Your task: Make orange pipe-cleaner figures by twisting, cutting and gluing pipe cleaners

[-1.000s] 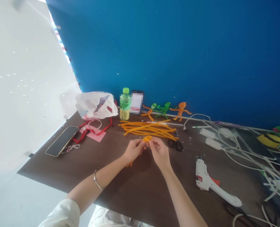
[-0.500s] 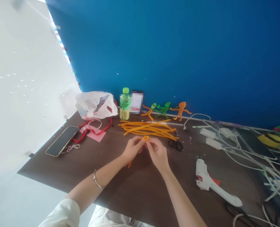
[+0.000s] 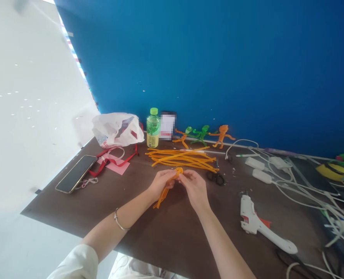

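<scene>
My left hand point(image 3: 161, 185) and my right hand point(image 3: 194, 186) meet above the brown table point(image 3: 125, 221), both pinching a twisted orange pipe cleaner point(image 3: 172, 181). It has a small loop at the top point(image 3: 178, 171) and a tail running down past my left hand. Just beyond my fingers lies a loose bundle of orange pipe cleaners point(image 3: 180, 159). Black-handled scissors point(image 3: 216, 178) sit close to my right hand. A silver bangle point(image 3: 118, 220) circles my left wrist.
Pipe-cleaner figures point(image 3: 202, 136) stand along the blue wall. A bottle of green-capped drink point(image 3: 153, 128), plastic bag point(image 3: 116, 130), smartphone point(image 3: 76, 174), and red strap point(image 3: 113, 161) lie at the back left. A white glue gun point(image 3: 255, 223) and white cables point(image 3: 299, 190) lie to the right.
The orange pipe cleaner's tail now shows longer below my left hand, and its loop sits slightly lower. My fingers have shifted their grip on it.
</scene>
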`<state>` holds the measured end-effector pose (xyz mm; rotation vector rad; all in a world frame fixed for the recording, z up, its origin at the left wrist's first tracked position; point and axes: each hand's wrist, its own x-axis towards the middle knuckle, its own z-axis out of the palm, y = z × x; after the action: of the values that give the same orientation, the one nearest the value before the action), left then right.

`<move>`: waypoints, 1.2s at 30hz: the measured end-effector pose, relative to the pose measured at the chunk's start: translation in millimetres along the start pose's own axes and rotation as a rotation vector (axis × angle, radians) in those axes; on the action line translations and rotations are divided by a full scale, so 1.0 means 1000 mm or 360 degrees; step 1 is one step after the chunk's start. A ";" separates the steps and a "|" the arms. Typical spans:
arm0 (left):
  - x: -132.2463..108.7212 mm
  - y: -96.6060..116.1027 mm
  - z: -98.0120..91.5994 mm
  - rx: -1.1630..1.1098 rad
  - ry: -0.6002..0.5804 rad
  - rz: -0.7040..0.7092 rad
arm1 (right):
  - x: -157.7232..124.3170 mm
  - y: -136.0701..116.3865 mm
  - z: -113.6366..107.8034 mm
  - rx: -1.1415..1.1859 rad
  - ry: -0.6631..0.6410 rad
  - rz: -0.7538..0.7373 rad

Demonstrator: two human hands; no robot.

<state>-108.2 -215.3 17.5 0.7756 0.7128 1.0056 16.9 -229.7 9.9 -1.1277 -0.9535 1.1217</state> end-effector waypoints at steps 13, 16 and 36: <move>0.002 -0.003 -0.003 0.0021 0.0013 -0.0004 | 0.001 -0.002 -0.003 -0.0033 0.0028 0.0059; 0.003 -0.004 -0.004 0.0034 0.0027 0.0005 | 0.000 -0.003 -0.001 -0.0054 0.0035 -0.0055; 0.004 -0.005 -0.005 0.0068 0.0005 0.0065 | -0.001 -0.007 -0.005 -0.0461 -0.0041 -0.0299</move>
<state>-108.2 -212.7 9.9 0.8289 0.7258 1.0316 22.9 -232.4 15.9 -1.2271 -1.2442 0.8659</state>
